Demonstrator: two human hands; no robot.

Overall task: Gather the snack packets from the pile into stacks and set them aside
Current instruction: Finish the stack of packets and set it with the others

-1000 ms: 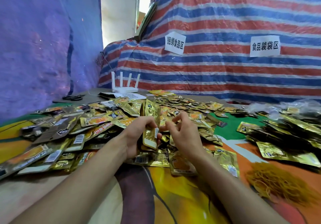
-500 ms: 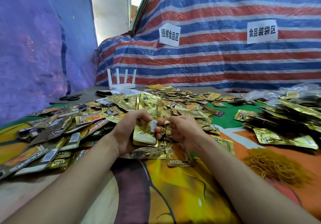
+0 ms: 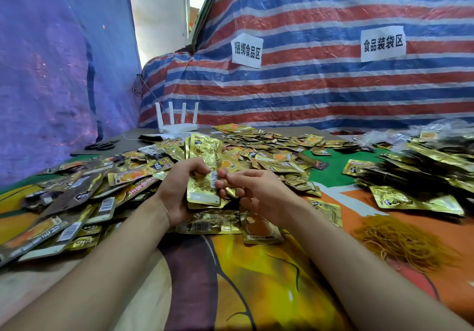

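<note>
A wide pile of gold snack packets (image 3: 269, 151) covers the middle and left of the colourful table cover. My left hand (image 3: 179, 192) grips an upright stack of gold packets (image 3: 205, 174), thumb across its front. My right hand (image 3: 256, 192) sits just right of the stack with its fingers curled, their tips touching the stack's right edge near the barcode; what they pinch is not plain. A loose packet (image 3: 261, 228) lies flat under my right wrist.
Bundled stacks of packets (image 3: 423, 171) lie at the right. A heap of yellow rubber bands (image 3: 402, 241) sits at the near right. A white router (image 3: 177, 122) and black scissors (image 3: 102, 146) are at the back left. Striped tarpaulin walls close off the back.
The stack in my left hand has risen and grown taller. My right hand has come in against its right edge.
</note>
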